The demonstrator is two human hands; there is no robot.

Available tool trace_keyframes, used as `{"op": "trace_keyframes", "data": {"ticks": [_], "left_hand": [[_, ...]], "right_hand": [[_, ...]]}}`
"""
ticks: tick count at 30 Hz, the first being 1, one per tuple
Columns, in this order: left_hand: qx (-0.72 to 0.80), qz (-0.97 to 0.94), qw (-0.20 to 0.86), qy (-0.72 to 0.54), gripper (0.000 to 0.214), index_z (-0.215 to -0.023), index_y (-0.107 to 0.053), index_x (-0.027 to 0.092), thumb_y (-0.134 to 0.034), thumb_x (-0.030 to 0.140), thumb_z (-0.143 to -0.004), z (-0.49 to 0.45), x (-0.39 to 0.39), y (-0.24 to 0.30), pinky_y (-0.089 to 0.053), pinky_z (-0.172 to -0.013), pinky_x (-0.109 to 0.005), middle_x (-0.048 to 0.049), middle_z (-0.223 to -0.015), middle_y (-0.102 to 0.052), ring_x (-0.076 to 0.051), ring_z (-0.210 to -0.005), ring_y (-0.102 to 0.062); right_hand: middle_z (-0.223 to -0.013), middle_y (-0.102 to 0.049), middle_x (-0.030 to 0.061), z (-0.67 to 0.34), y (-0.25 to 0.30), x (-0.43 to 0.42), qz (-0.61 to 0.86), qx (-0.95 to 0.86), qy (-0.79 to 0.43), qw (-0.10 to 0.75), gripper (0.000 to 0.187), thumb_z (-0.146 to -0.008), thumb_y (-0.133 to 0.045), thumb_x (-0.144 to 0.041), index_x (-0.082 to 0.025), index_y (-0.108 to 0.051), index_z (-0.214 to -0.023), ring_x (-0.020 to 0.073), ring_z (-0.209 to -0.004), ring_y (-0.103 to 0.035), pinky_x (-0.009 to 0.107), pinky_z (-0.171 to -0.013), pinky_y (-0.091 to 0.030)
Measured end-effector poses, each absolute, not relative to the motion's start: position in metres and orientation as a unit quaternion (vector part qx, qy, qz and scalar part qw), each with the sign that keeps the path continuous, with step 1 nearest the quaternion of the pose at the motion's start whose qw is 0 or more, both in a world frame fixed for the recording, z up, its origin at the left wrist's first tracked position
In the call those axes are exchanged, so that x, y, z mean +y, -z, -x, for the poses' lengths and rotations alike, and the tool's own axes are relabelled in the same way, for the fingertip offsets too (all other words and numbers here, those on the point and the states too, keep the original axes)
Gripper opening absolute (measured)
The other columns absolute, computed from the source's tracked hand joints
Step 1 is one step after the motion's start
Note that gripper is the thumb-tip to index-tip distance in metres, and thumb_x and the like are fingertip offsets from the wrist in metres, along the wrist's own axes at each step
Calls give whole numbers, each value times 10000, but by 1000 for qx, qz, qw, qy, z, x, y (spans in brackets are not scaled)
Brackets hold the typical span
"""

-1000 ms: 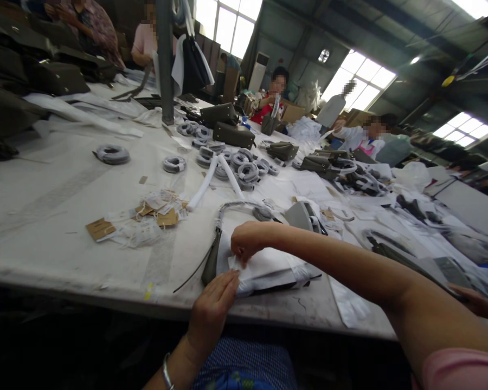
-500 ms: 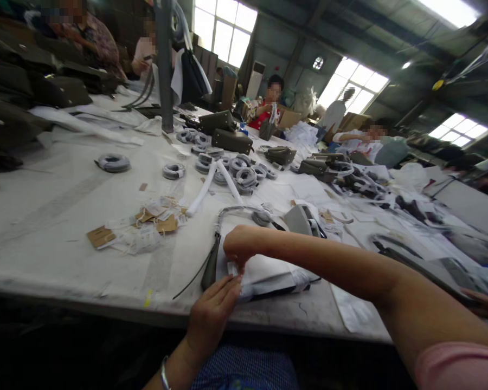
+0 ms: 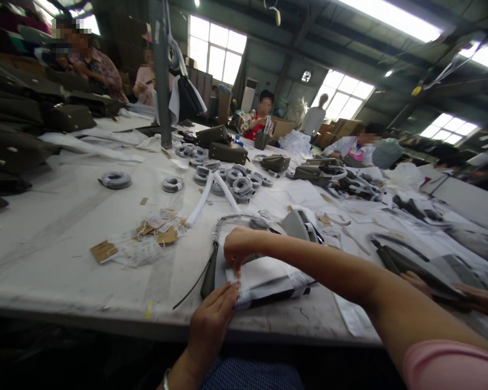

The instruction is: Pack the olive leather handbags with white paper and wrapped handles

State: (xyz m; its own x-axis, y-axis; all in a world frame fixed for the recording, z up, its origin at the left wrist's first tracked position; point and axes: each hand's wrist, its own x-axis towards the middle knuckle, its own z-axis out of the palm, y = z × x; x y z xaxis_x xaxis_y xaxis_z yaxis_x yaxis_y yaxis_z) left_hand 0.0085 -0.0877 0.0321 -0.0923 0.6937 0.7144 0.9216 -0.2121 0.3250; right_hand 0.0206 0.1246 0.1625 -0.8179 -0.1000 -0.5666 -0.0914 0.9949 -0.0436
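A dark handbag (image 3: 209,275) lies near the table's front edge, its side covered by white wrapping paper (image 3: 264,274). My right hand (image 3: 239,248) reaches across from the right, fingers bent down and pinched at the left part of the wrapping. Just below it, my left hand (image 3: 213,311) rests with fingers stretched out together, their tips touching the wrapping beside the right fingertips. Its thumb is hidden. A wrapped handle (image 3: 228,218) arches behind the bag, and a thin dark strap (image 3: 193,281) trails off to its left.
Paper tags (image 3: 166,234) with strings lie left of the bag. Behind are coiled wrapped straps (image 3: 242,187), dark bags (image 3: 228,153) and a post (image 3: 165,81). At right, a co-worker's hands (image 3: 477,298) hold another bag (image 3: 406,265). Several people sit around the table.
The view has tilted up slightly. My right fingers have shifted a little on the wrapping, while my left hand stays at its edge. More of the co-worker's hands shows at right.
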Motion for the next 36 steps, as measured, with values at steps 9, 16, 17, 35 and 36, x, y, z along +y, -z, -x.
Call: {"op": "trace_keyframes", "data": {"ticks": [9,16,17,35,36], "left_hand": [[-611,662,123,416,427,-1295,-568,203,-440,52,-916,-6,-87,-29,-571,-943,-317,-28,-1224,-701,-199,-1129,-660],[-610,665,121,413,420,-1255,-575,207,-451,37,-891,-5,-86,-33,-578,-931,-325,-33,-1206,-709,-203,-1122,-664],[-609,666,122,412,418,-1257,-573,206,-455,39,-892,-5,-86,-33,-581,-926,-326,-36,-1204,-710,-205,-1119,-665],[-583,668,174,429,353,-1241,-603,194,-457,69,-944,-7,-87,-28,-557,-976,-304,-44,-1218,-705,-194,-1138,-657],[-581,669,176,429,354,-1246,-600,192,-463,69,-944,-7,-87,-28,-559,-975,-307,-45,-1222,-703,-195,-1143,-655]], "right_hand": [[-796,-753,25,-33,-144,141,-21,967,100,234,278,-659,-847,-490,-245,-786,-775,233,-759,-662,310,-728,-414],[-816,-760,5,-30,-146,156,-67,973,111,191,374,-623,-878,-432,-176,-782,-878,147,-681,-640,224,-626,-397],[-837,-764,-7,-29,-146,159,-73,971,122,192,406,-614,-886,-416,-191,-782,-935,138,-687,-648,208,-620,-403],[-1049,-756,89,-77,-110,125,-217,952,186,110,512,-882,-552,-654,-222,-770,-1049,255,-942,-691,282,-783,-486],[-1000,-763,88,-74,-108,128,-226,949,188,112,521,-892,-530,-660,-218,-779,-1014,254,-912,-695,283,-763,-487]]}}
